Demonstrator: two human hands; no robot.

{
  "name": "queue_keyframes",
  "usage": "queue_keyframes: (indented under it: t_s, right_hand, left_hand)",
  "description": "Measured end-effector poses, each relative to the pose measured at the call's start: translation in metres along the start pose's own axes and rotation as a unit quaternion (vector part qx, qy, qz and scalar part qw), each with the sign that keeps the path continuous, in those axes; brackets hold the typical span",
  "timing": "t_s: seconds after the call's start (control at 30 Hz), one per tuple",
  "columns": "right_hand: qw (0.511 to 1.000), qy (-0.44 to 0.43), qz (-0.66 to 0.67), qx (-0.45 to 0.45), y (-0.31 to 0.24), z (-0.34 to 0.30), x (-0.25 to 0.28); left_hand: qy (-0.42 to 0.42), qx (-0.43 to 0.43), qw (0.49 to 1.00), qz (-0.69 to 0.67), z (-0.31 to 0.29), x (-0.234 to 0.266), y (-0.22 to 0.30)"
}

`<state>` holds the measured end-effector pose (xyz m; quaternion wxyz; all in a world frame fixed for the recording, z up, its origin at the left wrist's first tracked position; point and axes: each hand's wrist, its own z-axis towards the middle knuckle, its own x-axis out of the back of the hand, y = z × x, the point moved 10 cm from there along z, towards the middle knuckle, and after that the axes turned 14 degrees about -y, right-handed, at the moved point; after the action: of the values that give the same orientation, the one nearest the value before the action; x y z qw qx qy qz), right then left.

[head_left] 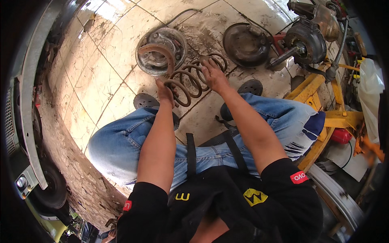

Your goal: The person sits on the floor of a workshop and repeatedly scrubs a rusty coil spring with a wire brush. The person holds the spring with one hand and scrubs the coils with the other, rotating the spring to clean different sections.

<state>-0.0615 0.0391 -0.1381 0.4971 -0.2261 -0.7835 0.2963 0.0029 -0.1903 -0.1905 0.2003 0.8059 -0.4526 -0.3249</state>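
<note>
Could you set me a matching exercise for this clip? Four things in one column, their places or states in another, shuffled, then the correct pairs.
1. Coil spring
2. Silvery round plate
3. Dark round plate
4. Yellow metal frame

A. On the tiles, ahead of the right hand
B. Beside the person's right knee
C. Touched by both the left hand and the right hand
D. Ahead of the left hand, overlapped by a rusty curved piece

Pairs: 1-C, 2-D, 3-A, 4-B

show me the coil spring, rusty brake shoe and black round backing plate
Coil spring (197, 96), head view, on a middle coil.
Rusty brake shoe (165, 51), head view, on its curved rim.
Black round backing plate (240, 47), head view, on its face.
</note>
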Motion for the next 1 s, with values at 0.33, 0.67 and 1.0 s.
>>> queue_keyframes:
  t_s: [0.33, 0.67, 1.0]
  right_hand:
    - [0.980, -0.165, 0.047, -0.102, 0.003, 0.018, 0.006]
    - [0.996, -0.070, 0.049, -0.009, -0.037, 0.029, 0.011]
    - [0.979, -0.142, 0.060, -0.136, 0.061, 0.039, 0.002]
  left_hand:
    - [-0.011, -0.075, 0.988, 0.138, 0.011, -0.009, 0.032]
    - [0.016, -0.072, 0.971, 0.226, 0.022, -0.006, 0.038]
    - [0.002, -0.107, 0.946, 0.307, 0.030, -0.020, 0.042]
